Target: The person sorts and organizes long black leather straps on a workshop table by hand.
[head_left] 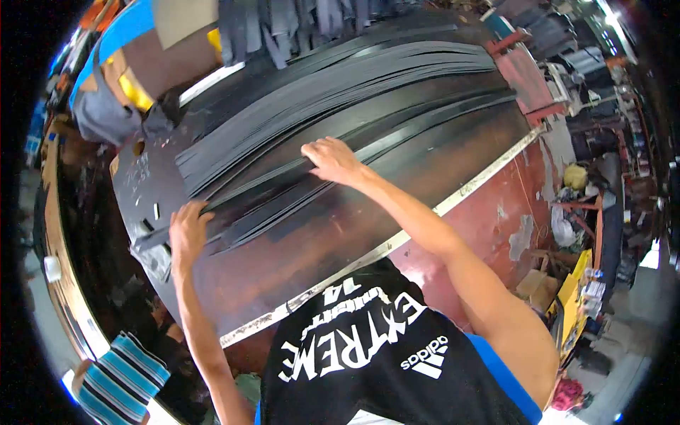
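Observation:
Long, thin black strips (333, 106) lie in layered bundles along the dark worktable. My left hand (189, 230) is closed over the left end of a nearer bundle, and a dark end pokes out beyond it. Farther along the same bundle, my right hand (331, 160) curls its fingers over the black strips (273, 173), with the knuckles up. Another group of strips (283, 205) lies just below, on the side nearer to me. The undersides of both hands are hidden.
A pale, worn edge (312, 290) runs along the table's near side. Dark hanging pieces (304, 28) and sheets of material (173, 53) are at the back. A red metal bracket (528, 81) stands at the right end. A person in a striped shirt (124, 379) is at lower left.

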The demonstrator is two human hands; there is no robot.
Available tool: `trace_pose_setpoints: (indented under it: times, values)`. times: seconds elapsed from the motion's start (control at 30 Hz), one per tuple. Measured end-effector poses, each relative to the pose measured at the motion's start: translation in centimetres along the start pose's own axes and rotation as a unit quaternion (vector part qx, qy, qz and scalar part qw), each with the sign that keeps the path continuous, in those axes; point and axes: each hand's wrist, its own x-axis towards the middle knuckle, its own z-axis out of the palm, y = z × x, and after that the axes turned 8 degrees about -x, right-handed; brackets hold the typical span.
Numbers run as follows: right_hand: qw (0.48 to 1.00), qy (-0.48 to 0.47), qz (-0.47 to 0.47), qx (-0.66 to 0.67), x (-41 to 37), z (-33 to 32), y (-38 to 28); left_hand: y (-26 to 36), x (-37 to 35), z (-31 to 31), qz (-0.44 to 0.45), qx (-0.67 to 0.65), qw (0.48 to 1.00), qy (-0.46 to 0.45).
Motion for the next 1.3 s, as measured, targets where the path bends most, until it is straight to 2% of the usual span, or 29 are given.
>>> trace_pose_setpoints:
  times: [0.07, 0.13, 0.2, 0.27, 0.33, 0.37, 0.4, 0.47, 0.53, 0.57, 0.6, 0.67, 0.73, 0.8, 0.87, 0.93, 1.0, 1.03, 1.1, 1.13, 1.2, 1.3]
  values:
    - [0.998, 0.004, 0.011, -0.054, -2.0, -1.7, 4.6, -1.6, -1.7, -1.9, -0.036, 0.000, 0.999, 0.016]
    - [0.994, -0.028, 0.033, -0.105, -4.6, -4.3, 9.7, -2.7, -3.5, -5.1, -0.143, -0.026, 0.989, -0.039]
    - [0.984, -0.011, 0.047, -0.169, -7.9, -6.8, 15.1, -4.5, -6.4, -7.7, -0.157, -0.041, 0.986, -0.023]
    - [0.971, -0.034, 0.094, -0.216, -10.8, -10.1, 20.0, -7.1, -10.9, -9.5, -0.159, 0.024, 0.987, 0.029]
    - [0.953, -0.011, 0.115, -0.278, -13.2, -13.2, 24.5, -6.0, -13.6, -12.1, -0.209, -0.064, 0.976, -0.001]
    - [0.949, 0.007, 0.118, -0.292, -14.3, -15.0, 26.4, -5.9, -15.3, -12.7, -0.226, -0.054, 0.973, -0.003]
    - [0.944, 0.024, 0.121, -0.305, -15.3, -16.9, 28.0, -5.7, -17.0, -13.4, -0.243, -0.043, 0.969, -0.006]
    - [0.932, 0.060, 0.162, -0.319, -17.3, -20.4, 30.9, -4.1, -19.2, -14.8, -0.304, -0.027, 0.950, -0.070]
    - [0.921, 0.112, 0.112, -0.355, -19.7, -23.4, 31.7, -5.3, -23.0, -14.4, -0.349, -0.078, 0.930, -0.086]
    - [0.924, 0.084, 0.091, -0.361, -20.3, -25.0, 30.7, -5.1, -24.5, -14.0, -0.371, -0.085, 0.919, -0.104]
    - [0.909, 0.084, 0.072, -0.402, -21.5, -25.0, 31.6, -4.8, -25.5, -13.5, -0.394, -0.091, 0.907, -0.121]
    - [0.918, 0.037, 0.062, -0.390, -24.4, -25.9, 31.3, -3.3, -27.3, -12.0, -0.416, -0.104, 0.892, -0.147]
    - [0.913, 0.029, 0.048, -0.403, -28.2, -24.1, 32.9, 0.8, -25.9, -10.1, -0.462, -0.097, 0.860, -0.192]
    - [0.917, -0.132, 0.092, -0.364, -31.8, -22.3, 33.1, 0.5, -27.7, -7.7, -0.444, -0.111, 0.861, -0.224]
    - [0.931, -0.122, 0.062, -0.338, -35.4, -19.1, 34.1, 1.5, -27.6, -5.6, -0.436, -0.073, 0.855, -0.272]
    - [0.923, -0.199, 0.090, -0.318, -37.0, -16.6, 33.6, 1.8, -27.8, -3.7, -0.410, -0.099, 0.867, -0.264]
    - [0.941, -0.141, 0.085, -0.296, -38.9, -14.1, 33.9, 1.7, -28.1, -2.7, -0.426, -0.108, 0.866, -0.240]
    - [0.941, -0.140, 0.086, -0.296, -39.3, -13.6, 34.0, 1.4, -28.4, -2.6, -0.425, -0.107, 0.866, -0.241]
    - [0.948, -0.173, 0.149, -0.223, -39.4, -12.9, 33.9, 0.9, -28.5, -2.6, -0.424, -0.091, 0.862, -0.262]
    - [0.949, -0.170, 0.149, -0.222, -39.3, -13.1, 34.1, 1.2, -28.6, -2.5, -0.424, -0.088, 0.863, -0.260]
    - [0.935, -0.263, 0.202, -0.122, -39.3, -14.3, 34.5, 1.4, -28.6, -1.9, -0.402, -0.089, 0.878, -0.242]
    - [0.938, -0.249, 0.211, -0.114, -40.7, -14.3, 36.8, 0.9, -28.9, -0.2, -0.404, -0.124, 0.878, -0.226]
